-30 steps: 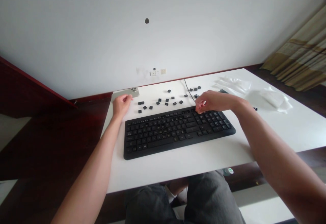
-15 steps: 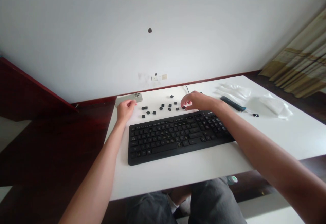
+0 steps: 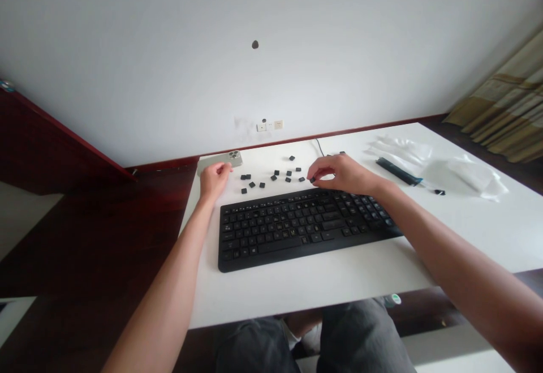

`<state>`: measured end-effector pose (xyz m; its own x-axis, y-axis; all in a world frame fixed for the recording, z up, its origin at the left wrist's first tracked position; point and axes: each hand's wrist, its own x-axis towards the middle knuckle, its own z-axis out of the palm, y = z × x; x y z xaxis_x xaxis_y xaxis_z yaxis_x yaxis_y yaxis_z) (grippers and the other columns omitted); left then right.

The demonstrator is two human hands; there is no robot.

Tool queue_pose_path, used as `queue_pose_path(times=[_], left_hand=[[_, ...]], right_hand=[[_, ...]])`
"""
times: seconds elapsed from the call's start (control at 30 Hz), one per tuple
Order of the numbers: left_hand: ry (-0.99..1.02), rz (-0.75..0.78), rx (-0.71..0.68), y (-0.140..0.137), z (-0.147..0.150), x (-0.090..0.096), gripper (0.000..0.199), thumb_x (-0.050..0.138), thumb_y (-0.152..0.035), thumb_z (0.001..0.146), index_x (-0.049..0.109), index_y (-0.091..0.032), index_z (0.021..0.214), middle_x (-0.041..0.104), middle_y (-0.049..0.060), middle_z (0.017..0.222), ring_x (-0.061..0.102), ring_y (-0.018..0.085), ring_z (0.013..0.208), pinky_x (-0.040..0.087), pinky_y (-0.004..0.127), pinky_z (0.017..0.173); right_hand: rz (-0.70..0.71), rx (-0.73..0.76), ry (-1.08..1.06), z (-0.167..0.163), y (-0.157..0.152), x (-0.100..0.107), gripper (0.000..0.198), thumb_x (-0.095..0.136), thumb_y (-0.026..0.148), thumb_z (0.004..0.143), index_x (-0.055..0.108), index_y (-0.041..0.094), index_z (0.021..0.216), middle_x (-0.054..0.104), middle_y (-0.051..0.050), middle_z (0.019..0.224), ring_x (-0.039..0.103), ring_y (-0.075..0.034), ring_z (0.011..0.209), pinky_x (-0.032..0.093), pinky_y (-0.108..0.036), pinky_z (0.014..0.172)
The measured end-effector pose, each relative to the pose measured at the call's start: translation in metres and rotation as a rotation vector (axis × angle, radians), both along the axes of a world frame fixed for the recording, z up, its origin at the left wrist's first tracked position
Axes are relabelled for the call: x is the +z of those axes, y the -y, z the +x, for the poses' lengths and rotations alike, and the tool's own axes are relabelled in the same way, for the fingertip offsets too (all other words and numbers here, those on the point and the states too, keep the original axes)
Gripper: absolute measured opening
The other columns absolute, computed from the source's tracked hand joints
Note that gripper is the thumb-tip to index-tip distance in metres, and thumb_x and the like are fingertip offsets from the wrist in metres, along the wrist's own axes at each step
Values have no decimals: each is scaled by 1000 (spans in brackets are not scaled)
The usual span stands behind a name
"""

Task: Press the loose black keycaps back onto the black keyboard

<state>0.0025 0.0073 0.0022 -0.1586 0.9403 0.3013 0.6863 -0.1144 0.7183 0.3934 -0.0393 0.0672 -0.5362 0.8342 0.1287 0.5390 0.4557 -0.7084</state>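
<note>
A black keyboard [image 3: 275, 237] lies at a slight angle on the white table, with several of its key places bare. Behind it, loose black keycaps [image 3: 262, 185] are scattered over the tabletop. Thumb and fingertips of my right hand [image 3: 339, 174] pinch one small black keycap [image 3: 312, 180] just behind the keyboard's rear edge. My left hand [image 3: 215, 180] rests with curled fingers left of the scattered keycaps, and no object shows in it. Close behind that hand is a phone [image 3: 235, 158], camera side up, partly covered by the hand.
A dark, narrow packet [image 3: 399, 171] and crumpled clear plastic bags [image 3: 466, 175] lie on the right of the table. A cable [image 3: 319, 147] runs off the back edge toward the wall. Wall sockets [image 3: 270, 126] sit low on the wall behind.
My right hand has closed its fingertips on a keycap and turned slightly. The left hand keeps its place by the phone. The whole view has shifted a little.
</note>
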Motion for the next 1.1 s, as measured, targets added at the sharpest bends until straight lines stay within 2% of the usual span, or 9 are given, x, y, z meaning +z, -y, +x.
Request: queue_pose_path(times=[0.17, 0.27, 0.43, 0.57, 0.73, 0.83, 0.93, 1.03, 1.1], left_hand=[[-10, -1, 1, -1, -1, -1, 34, 59, -45, 91, 76, -20, 75, 69, 2, 64, 62, 19, 66, 39, 27, 63], [-10, -4, 3, -1, -1, -2, 35, 59, -46, 92, 75, -20, 75, 66, 1, 62, 61, 19, 65, 38, 28, 62], [-6, 12, -11, 1, 1, 1, 36, 58, -45, 92, 74, -19, 73, 64, 0, 60, 58, 17, 61, 37, 28, 62], [3, 10, -6, 2, 2, 1, 35, 59, -44, 92, 75, -18, 73, 66, 1, 62, 59, 17, 62, 38, 29, 63], [4, 17, -10, 0, 1, -1, 34, 59, -43, 92, 75, -19, 73, 71, 2, 67, 63, 18, 65, 39, 29, 63], [0, 13, -5, 0, 1, 0, 33, 59, -43, 92, 76, -20, 74, 72, 2, 68, 64, 19, 67, 40, 29, 63], [-5, 6, -4, 1, 2, 1, 34, 58, -43, 92, 75, -20, 74, 72, 3, 68, 64, 19, 68, 40, 29, 63], [-2, 11, -10, 1, 2, 1, 34, 59, -44, 92, 75, -20, 74, 72, 3, 69, 65, 20, 68, 40, 29, 64], [7, 20, -8, 1, 1, 0, 33, 59, -43, 91, 76, -20, 74, 72, 3, 68, 65, 20, 68, 41, 29, 64]], right_hand=[[-53, 34, -40, -7, 3, -6, 45, 70, 30, 85, 69, 24, 130, 79, -7, 113, 76, -23, 107, 62, -42, 100], [-26, 67, -38, -9, 5, -6, 48, 69, 30, 88, 69, 25, 136, 78, -7, 116, 75, -23, 109, 61, -42, 102], [62, 107, 55, -17, 12, 1, 38, 66, 33, 92, 75, 26, 129, 79, -7, 120, 73, -24, 103, 60, -40, 92], [111, 139, 49, -22, 13, 0, 30, 60, 34, 97, 80, 29, 119, 77, -7, 121, 72, -23, 99, 58, -37, 85], [102, -26, -8, -19, 6, -12, 19, 66, 32, 90, 83, 26, 95, 77, -7, 115, 72, -23, 92, 58, -38, 82], [80, -54, -48, -16, 2, -16, 15, 69, 33, 87, 80, 23, 89, 77, -7, 106, 73, -23, 92, 60, -38, 86], [32, -63, -47, -17, 4, -16, 19, 70, 37, 88, 78, 22, 95, 79, -7, 102, 74, -23, 92, 61, -39, 89], [7, -58, -42, -19, 7, -14, 29, 67, 40, 92, 79, 23, 112, 79, -8, 115, 74, -23, 94, 60, -40, 88], [18, -19, -39, -20, 8, -14, 29, 63, 39, 94, 80, 25, 113, 77, -9, 120, 74, -23, 95, 59, -40, 87]])
